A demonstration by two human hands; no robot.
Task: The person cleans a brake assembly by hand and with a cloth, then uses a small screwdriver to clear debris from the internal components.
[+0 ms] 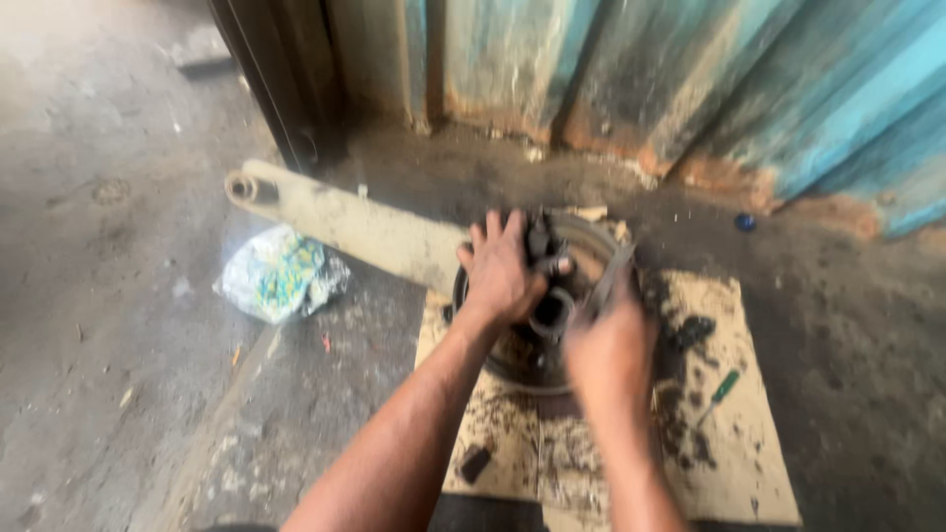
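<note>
Cardboard sheet: nearest thing, flat on the concrete floor, stained with dark grease; a small dark block lies on its near left part.
Screwdriver: green-handled, on the right part of the cardboard, well apart from both hands.
Dark clump: greasy bit on the cardboard, just right of the right hand.
Right hand: blurred, at the near right rim of the drum, closed around a flat grey metal tool that slants up and away over the drum; exactly how the fingers wrap it cannot be told.
Left hand: fingers spread, palm down, pressed on the far left part of the drum and on the dark parts inside it; gripping or only resting, I cannot tell.
Hands together: close, side by side over the drum, not touching each other.
Brake drum: round, dark, greasy, lying at the far edge of the cardboard, in the middle of the scene; a ring-shaped hub shows between the hands.
Crumpled plastic bag: white, blue and yellow, on the floor to the left.
Pale metal arm: long, with a round eye at its far left end, running from the left toward the drum.
Corrugated metal wall: blue-green, rusted along the bottom, farthest back; a small blue cap lies by its foot on the right.
</note>
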